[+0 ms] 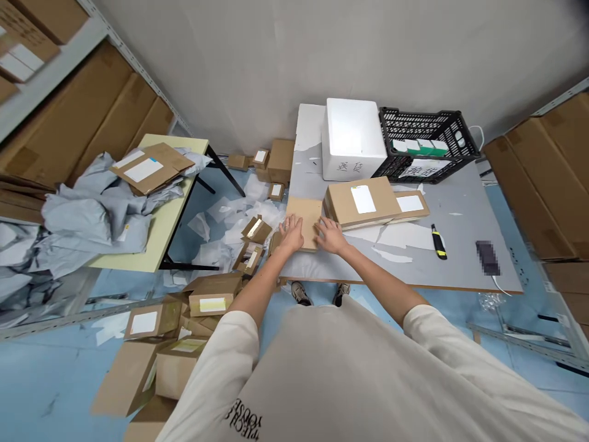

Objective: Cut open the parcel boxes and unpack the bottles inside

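My feed centres on a small cardboard box [307, 209], which lies flat at the left end of the grey table [464, 215], by its front edge. My left hand [292, 233] rests on the left part of its top, fingers a little spread. My right hand [329, 235] is at its right edge, fingers apart and slightly bent; the fingertips look to be touching the cardboard, though from this height I can't be certain.

Just right of the box I have a larger carton [352, 215] with a white label, and at that carton's right end a smaller labelled carton [419, 212]. Torn white paper [402, 235] lies in front of them. Farther right are a black-and-yellow utility knife [438, 243] and a dark, pixelated object [488, 258] with a white cable.

Along the back of the table stand a white foam box [354, 138] with handwriting and, beside it, a black plastic crate [430, 126] holding green-and-white items [426, 147].

Off to my left, a pale yellow table [161, 248] bears grey mailing bags [99, 209] and a flat brown package [151, 167]. Between the tables, opened cartons [214, 294] and crumpled clear wrap [221, 227] cover parts of the blue floor [50, 368].
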The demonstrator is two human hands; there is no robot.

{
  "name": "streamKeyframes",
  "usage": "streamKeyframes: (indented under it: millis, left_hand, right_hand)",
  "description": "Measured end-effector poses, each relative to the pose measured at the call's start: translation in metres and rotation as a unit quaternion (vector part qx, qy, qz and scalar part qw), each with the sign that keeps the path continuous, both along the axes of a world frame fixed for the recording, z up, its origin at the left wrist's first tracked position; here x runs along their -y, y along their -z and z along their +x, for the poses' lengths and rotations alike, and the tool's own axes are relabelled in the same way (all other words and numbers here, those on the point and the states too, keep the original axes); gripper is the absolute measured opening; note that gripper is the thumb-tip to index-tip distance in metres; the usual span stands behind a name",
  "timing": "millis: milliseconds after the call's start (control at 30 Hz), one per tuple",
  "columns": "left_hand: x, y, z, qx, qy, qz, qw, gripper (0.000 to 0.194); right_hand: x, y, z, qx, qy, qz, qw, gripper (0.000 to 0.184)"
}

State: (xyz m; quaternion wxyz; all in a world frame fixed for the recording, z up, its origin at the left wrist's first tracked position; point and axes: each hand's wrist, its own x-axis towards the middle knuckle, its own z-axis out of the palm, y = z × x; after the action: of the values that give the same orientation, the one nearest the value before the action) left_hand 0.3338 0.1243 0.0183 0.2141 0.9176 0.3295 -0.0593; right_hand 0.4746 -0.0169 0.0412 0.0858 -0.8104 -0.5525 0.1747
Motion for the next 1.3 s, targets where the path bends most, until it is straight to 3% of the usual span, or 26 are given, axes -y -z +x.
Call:
streamKeyframes:
  millis: [133,267,400,500,733,900,1033,1200,1300]
  left_hand:
    - [0.032,-0.017,0.043,0.085,0.056,0.000,0.995,0.064]
    - [0.067,-0.023,0.101,0.121,0.097,-0.011,0.988,0.063]
    - [0.099,-0.018,0.143,0.094,0.046,0.017,0.994,0.060]
    - [0.123,-0.016,0.154,0.094,0.009,0.046,0.994,0.059]
    - [0.181,-0.028,0.159,0.046,0.039,0.069,0.996,0.043]
    - [0.157,-0.038,0.180,0.048,0.045,0.086,0.994,0.052]
    - [0.141,-0.033,0.182,0.020,0.041,0.071,0.996,0.065]
    - [0.166,-0.026,0.155,0.014,0.028,0.090,0.995,0.072]
    - [0.179,-0.031,0.132,0.005,0.024,0.089,0.996,0.072]
  right_hand:
    - [0.042,-0.010,0.060,0.038,0.075,0.049,0.995,0.055]
    - [0.081,-0.009,0.132,0.068,0.152,0.034,0.985,0.057]
    - [0.119,-0.001,0.185,0.054,0.152,0.005,0.987,0.060]
    - [0.142,0.004,0.207,0.043,0.127,0.013,0.991,0.059]
    - [0.158,0.005,0.224,0.055,0.099,0.008,0.994,0.063]
    - [0.148,0.007,0.236,0.034,0.073,-0.004,0.997,0.066]
    - [0.150,0.010,0.238,0.031,0.074,0.009,0.997,0.066]
    - [0.155,0.012,0.215,0.044,0.164,0.048,0.984,0.059]
    - [0.146,0.010,0.199,0.032,0.151,0.038,0.987,0.061]
